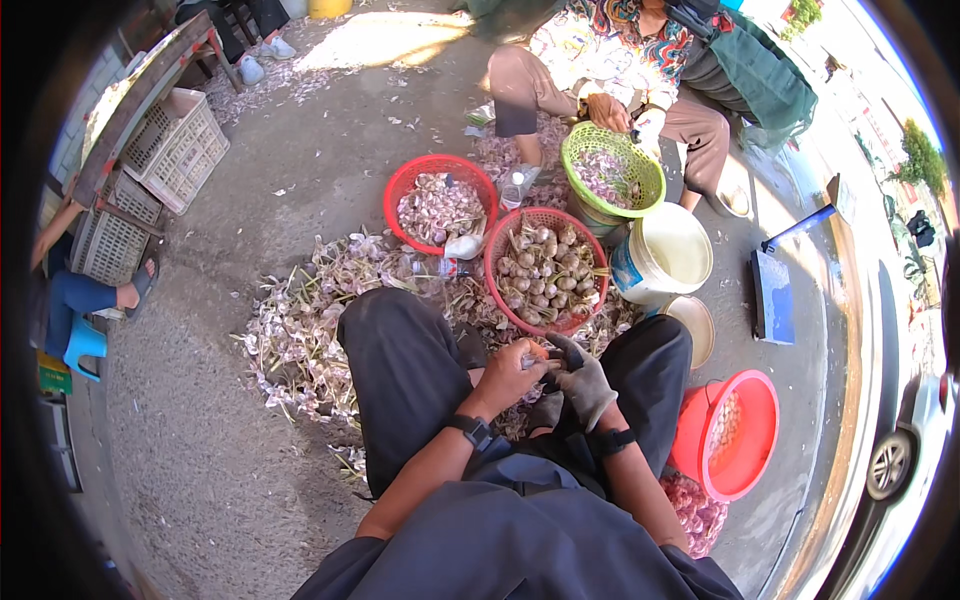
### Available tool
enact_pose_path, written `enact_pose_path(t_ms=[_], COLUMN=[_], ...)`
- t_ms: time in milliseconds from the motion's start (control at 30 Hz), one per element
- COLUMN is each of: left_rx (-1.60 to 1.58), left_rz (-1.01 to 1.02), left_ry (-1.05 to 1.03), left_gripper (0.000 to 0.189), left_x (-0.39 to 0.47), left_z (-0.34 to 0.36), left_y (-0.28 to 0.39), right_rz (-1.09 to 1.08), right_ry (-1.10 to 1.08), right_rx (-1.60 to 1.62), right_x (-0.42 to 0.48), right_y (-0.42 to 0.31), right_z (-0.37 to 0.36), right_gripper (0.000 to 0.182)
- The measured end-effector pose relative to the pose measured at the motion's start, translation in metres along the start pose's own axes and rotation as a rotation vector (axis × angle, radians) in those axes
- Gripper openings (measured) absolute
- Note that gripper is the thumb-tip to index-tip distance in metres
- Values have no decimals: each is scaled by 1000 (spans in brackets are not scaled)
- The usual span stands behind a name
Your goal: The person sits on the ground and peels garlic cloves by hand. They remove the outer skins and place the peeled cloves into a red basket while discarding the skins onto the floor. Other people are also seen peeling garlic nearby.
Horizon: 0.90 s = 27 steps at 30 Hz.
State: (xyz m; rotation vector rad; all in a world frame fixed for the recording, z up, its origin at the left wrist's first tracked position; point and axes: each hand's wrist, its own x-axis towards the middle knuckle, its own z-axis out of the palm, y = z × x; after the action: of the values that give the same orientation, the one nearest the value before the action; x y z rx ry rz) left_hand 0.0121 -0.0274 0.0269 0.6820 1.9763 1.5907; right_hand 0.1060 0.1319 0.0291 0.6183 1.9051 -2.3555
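My left hand (512, 375), bare apart from something orange at a fingertip, is closed around a small thing between my knees; it is too small to name surely. My right hand (585, 376), in a grey work glove with dark fingertips, meets it from the right, fingers bent close to the same thing; whether it grips is unclear. Just beyond both hands stands a red plastic basket (491, 274) of whole garlic bulbs (551, 274). A second red basket (390, 196), behind it to the left, holds garlic cloves or skins (439, 210).
Garlic skins and stalks (315, 330) lie heaped left of my knees. A white bucket (679, 244), a pink bucket (765, 442) and a mesh sack (697, 514) stand right. Opposite, a person (615, 75) sits with hands over a green basket (652, 199). Crates (184, 161) stand far left.
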Motion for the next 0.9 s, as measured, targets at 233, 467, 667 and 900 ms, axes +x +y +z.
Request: enact_pose_path(t_ms=[233, 467, 667, 900], left_rx=[-13, -88, -113, -252], left_rz=[-166, -21, -7, -173], left_ry=[-59, 63, 123, 88], left_gripper=[29, 26, 23, 21], left_x=[-1, 2, 1, 3], left_z=[-7, 2, 5, 0], left_y=[17, -10, -15, 1], right_rz=[84, 91, 62, 115], right_ry=[112, 154, 129, 86], right_rx=[95, 258, 243, 282], right_x=[-13, -14, -10, -12], right_y=[-25, -27, -15, -22], right_z=[9, 17, 17, 14], right_gripper=[47, 33, 30, 27])
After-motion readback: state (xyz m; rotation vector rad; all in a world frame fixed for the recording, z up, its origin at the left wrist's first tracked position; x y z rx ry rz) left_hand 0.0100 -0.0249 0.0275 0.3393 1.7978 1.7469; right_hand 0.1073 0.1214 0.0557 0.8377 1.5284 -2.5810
